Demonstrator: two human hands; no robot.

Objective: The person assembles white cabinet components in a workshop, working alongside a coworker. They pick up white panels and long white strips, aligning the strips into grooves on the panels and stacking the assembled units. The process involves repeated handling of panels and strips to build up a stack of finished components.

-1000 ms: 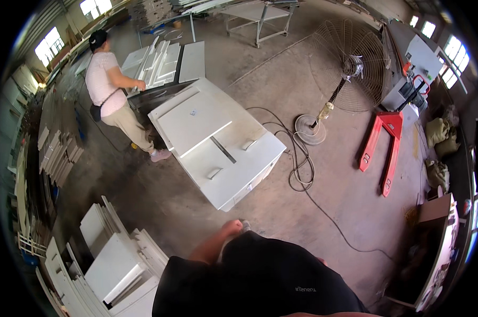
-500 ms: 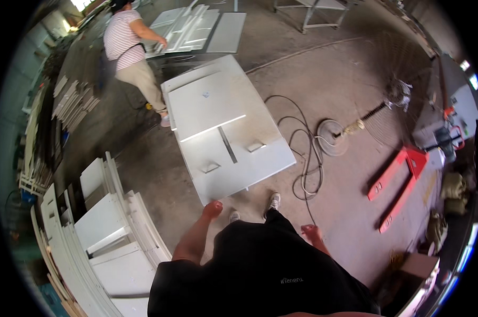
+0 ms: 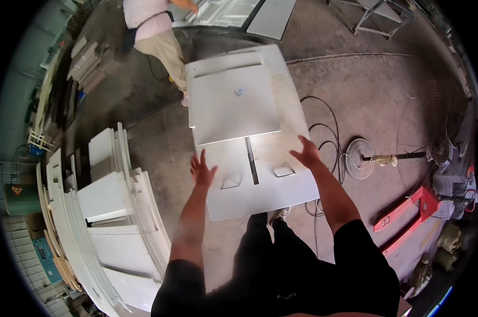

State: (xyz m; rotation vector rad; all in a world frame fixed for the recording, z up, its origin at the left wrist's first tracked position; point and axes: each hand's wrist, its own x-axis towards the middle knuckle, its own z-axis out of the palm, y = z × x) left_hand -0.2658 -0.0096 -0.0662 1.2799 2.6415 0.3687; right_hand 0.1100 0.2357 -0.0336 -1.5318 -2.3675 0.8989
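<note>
In front of me stands a stack of white panels, with a smaller white panel lying on top of a larger white panel. A small blue-and-white label marks the upper one. My left hand, fingers spread, hovers by the stack's left edge. On the other side my right hand reaches over the right edge, also empty with fingers apart. Between the hands the larger panel shows a dark narrow slot. Two thin rectangular pieces like handles, a left one and a right one, flank that slot.
White boards stand stacked at my left. Beyond the panels a person works at a table of white pieces. To the right are a coiled cable, a fan's round base, and a red pallet jack.
Both my hands have risen from beside my body and reached forward over the near part of the panels, fingers spreading. I am closer to the stack, and the view has shifted.
</note>
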